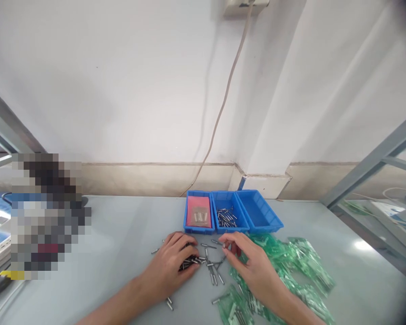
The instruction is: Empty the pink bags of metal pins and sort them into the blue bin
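Note:
My left hand [174,255] curls over a heap of small metal pins [191,260], its fingers wrapped around part of the heap on the table. My right hand [248,257] is closed in a pinch just right of the loose pins. A metal pin's end [224,245] shows between its thumb and fingertips; the rest is hidden. Several loose pins [213,273] lie scattered between the two hands. Behind them, a blue bin [242,224] holds a jumble of similar pins [226,218].
A left blue bin [199,231] holds a pink sheet [198,203] under a small clear bag [200,217]. Another blue bin [275,221] stands at the right. Green plastic bags [307,257] of pins cover the right side. A cable [228,85] hangs down the wall.

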